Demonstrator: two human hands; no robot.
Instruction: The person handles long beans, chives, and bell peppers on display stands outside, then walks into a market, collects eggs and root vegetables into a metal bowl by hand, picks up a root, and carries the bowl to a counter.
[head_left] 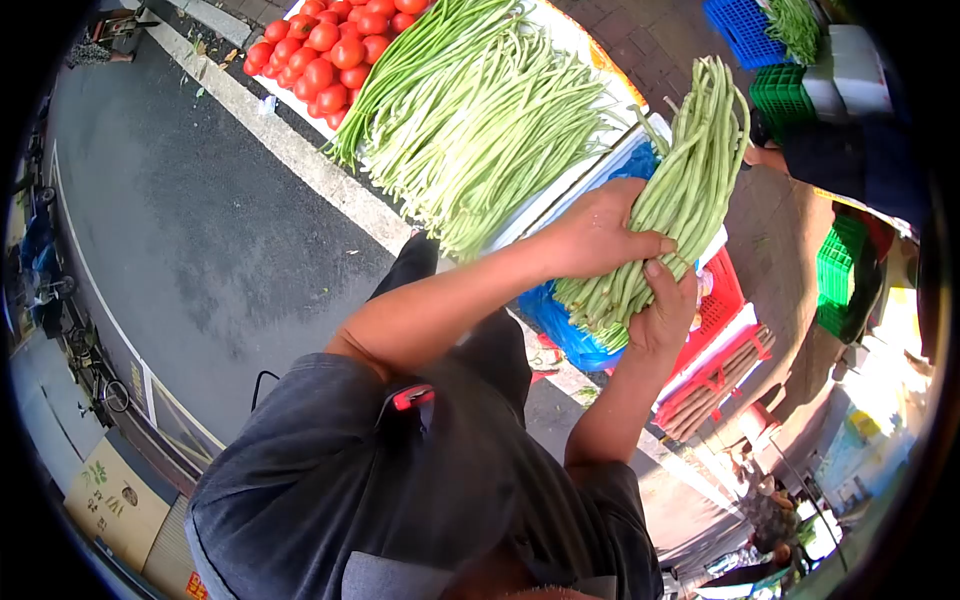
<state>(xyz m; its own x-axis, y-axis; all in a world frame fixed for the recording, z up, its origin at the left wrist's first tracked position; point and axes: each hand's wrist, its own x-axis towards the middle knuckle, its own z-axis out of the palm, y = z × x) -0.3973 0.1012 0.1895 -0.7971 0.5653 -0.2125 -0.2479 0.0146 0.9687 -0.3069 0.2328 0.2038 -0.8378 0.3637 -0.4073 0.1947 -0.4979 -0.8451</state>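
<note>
A thick bundle of long green beans (690,165) is held up between both hands over a crate lined with blue plastic (572,335). My left hand (600,235) wraps round the middle of the bundle from the left, its thumb across the beans. Lower on the right, my right hand (665,310) grips the bundle near its bottom end, thumb close to the left thumb. The bundle hides part of the fingers of both hands. Beside the crate, more long pale green beans (490,130) lie spread in a wide pile.
Red tomatoes (325,55) sit at the upper left of the stall. A red crate (715,305) and brown stick-like produce (715,385) are at the right. Another person's dark sleeve (850,165) reaches in at the upper right, near green crates (785,95). A road (200,220) runs along the left.
</note>
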